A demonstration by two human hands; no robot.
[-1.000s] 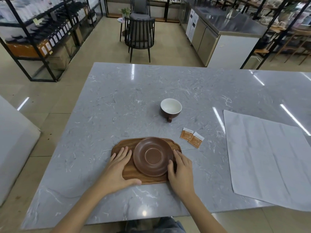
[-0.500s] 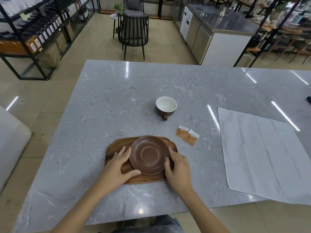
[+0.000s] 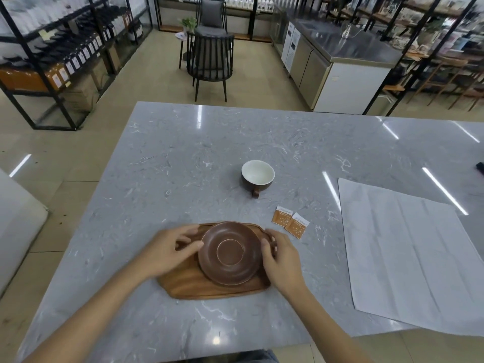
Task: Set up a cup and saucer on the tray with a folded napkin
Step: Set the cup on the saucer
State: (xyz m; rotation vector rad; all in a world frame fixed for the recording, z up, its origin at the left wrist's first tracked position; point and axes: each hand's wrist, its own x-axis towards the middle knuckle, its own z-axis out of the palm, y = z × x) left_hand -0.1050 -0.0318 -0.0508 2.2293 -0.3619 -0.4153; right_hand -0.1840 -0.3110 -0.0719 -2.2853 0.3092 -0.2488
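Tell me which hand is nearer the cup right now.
Right. The right hand sits at the saucer's right edge, below the cup; the left hand is at the saucer's left edge, farther off.

My feed, head view: two bare forearms entering from bottom edge, no sleeves in sight up to where frame cuts them off. Left hand [image 3: 167, 251] bare: no glove, no ring, no watch or band at wrist. Right hand [image 3: 281, 260] likewise bare, wrist unadorned. Nails look short and plain, though detail is soft. Between forearms, at bottom centre below table's near edge, I see small patch of blue-grey fabric, likely clothing; too little showing to tell the garment.
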